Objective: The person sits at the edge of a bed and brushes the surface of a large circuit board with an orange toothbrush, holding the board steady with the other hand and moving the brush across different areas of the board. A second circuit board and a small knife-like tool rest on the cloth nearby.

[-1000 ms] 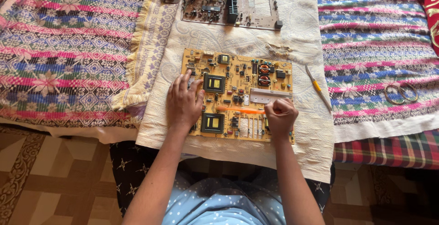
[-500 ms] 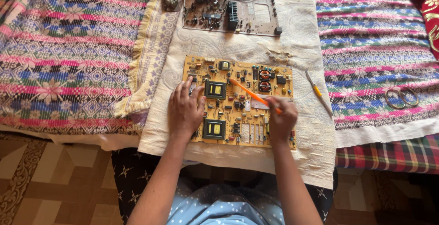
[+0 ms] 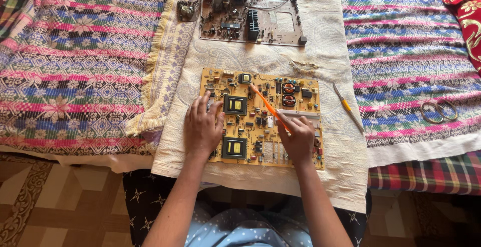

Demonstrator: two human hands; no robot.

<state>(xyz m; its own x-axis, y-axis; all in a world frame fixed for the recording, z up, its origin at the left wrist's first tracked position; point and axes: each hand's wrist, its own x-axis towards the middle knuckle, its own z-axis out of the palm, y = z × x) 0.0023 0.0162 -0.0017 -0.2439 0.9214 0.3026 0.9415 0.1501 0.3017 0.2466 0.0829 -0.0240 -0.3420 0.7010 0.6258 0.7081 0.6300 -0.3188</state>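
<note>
The fingers of the right hand are closing around the lower end of a slim orange plastic-handled tool, which is slanting up and to the left so that its tip is reaching the upper middle of the board. The fingers of the left hand are lying spread and flat, gripping nothing, and are pressing on the left part of the yellow rectangular circuit board.

The circuit board is lying flat, component side up, on a cream quilted cloth in front of the person. Two square black-and-yellow transformers, round copper coils and many small parts are sitting in place on it.

As far as can be judged, the work on the board is at an early or middle stage: the tool tip is only arriving at one spot, no part is lying loose beside the board, and the rest of the board is looking untouched.

Above the yellow board, a second grey circuit board with a black finned heat sink is lying at the cloth's far edge. To the right, a thin yellow-handled metal tool is lying on the cloth, well apart from the hands. Further right, two metal rings are lying on the striped woven bed cover. Patterned floor tiles are showing below.
</note>
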